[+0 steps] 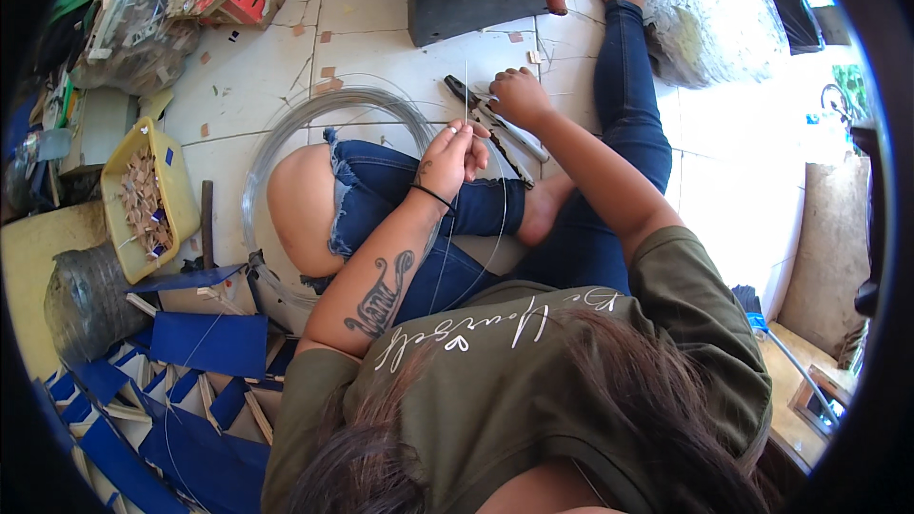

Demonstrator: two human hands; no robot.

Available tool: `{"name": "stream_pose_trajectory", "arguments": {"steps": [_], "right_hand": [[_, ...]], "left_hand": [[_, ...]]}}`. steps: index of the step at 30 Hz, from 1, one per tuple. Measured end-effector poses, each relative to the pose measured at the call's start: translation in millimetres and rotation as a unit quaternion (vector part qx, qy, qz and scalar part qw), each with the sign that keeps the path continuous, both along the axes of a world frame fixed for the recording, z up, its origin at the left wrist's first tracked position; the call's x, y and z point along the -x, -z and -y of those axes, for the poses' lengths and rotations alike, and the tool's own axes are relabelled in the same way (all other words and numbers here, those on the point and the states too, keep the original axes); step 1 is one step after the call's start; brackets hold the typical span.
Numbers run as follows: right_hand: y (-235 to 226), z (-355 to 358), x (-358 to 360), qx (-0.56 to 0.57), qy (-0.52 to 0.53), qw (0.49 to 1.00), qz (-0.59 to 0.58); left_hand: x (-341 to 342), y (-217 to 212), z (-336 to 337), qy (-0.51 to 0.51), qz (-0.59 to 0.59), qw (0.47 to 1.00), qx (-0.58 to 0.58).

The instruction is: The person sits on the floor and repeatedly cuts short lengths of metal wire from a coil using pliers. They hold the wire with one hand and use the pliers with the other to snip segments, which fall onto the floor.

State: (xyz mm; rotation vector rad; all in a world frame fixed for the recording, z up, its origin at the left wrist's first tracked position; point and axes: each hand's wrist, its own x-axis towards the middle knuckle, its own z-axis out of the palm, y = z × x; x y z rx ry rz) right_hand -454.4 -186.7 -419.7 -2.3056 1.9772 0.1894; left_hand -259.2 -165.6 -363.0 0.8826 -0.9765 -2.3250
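- Wire [466, 95], thin and upright, is pinched in the left hand [449, 157] above the coil [286, 133] on the tiles.
- Right hand [519, 95] is closed around pliers [495, 119].
- Yellow tub [181, 200] holds small wooden pieces [143, 200].

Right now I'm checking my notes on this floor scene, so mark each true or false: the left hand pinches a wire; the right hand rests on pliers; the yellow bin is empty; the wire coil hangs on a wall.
1. The left hand pinches a thin wire. True.
2. The right hand rests on pliers. True.
3. The yellow bin is empty. False: it holds small tan pieces.
4. The wire coil hangs on a wall. False: it lies on the tiled floor, around the bent knee.
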Motion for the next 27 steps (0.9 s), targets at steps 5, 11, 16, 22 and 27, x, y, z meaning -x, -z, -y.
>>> {"name": "stream_pose_trajectory", "arguments": {"steps": [5,11,16,22,27], "right_hand": [[0.3,7.3,-15.4,-0.031,-0.013,0.995,-0.09],[0.4,20.2,-10.3,-0.068,-0.014,0.995,-0.067],[-0.9,17.3,16.3,-0.064,0.167,0.975,0.131],[-15.0,-9.8,102.0,-0.022,0.374,0.915,0.151],[-0.4,-8.0,118.7,0.001,0.311,0.945,0.1]], "left_hand": [[0.2,0.8,-1.0,-0.004,0.013,1.0,-0.004],[2.1,0.5,0.6,0.006,0.018,1.0,-0.011],[-1.0,2.3,1.0,0.002,0.006,1.0,-0.006],[2.0,2.6,0.0,0.008,0.005,1.0,-0.005],[3.2,3.0,0.4,0.003,0.011,1.0,-0.003]]}}
